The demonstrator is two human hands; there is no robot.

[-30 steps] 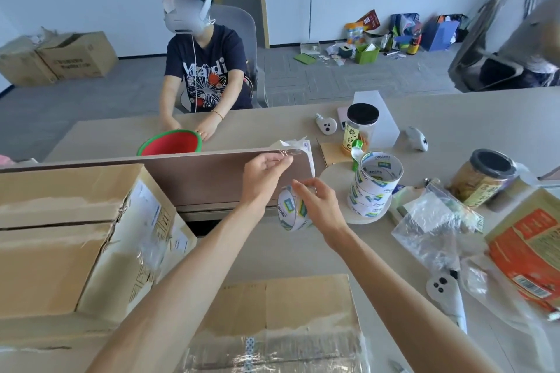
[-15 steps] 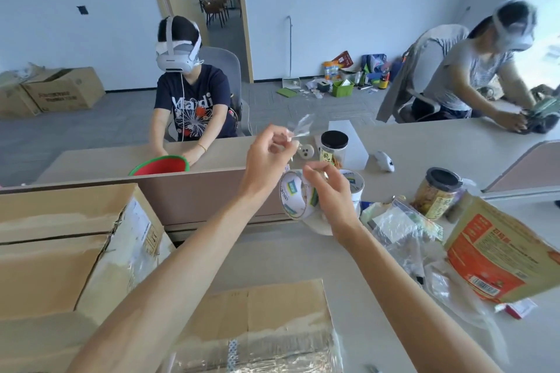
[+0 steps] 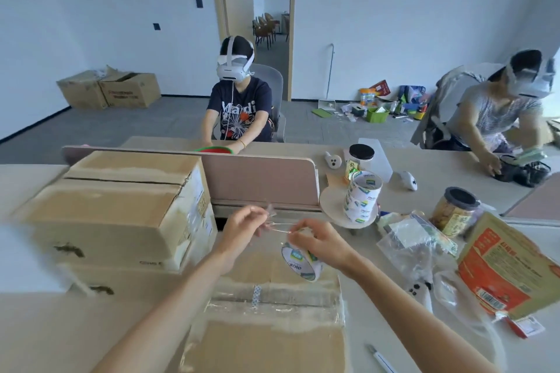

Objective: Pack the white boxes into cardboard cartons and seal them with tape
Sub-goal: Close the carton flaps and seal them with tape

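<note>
Over the cluttered desk (image 3: 60, 327), my hands have dropped toward the carton (image 3: 266, 339): left hand (image 3: 245, 222) pinches the tape end (image 3: 274, 223), right hand (image 3: 322, 241) grips the roll (image 3: 300, 260), ready to seal.

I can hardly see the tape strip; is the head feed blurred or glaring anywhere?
Head view: left hand, right hand and tape roll read sharp; the clear strip between them is faint; glare streaks the taped seam on the near carton; stacked cartons at left and the person at far right are smeared.

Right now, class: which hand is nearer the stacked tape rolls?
Right. The right hand is just below-left of the stacked tape rolls; the left hand is farther left.
</note>
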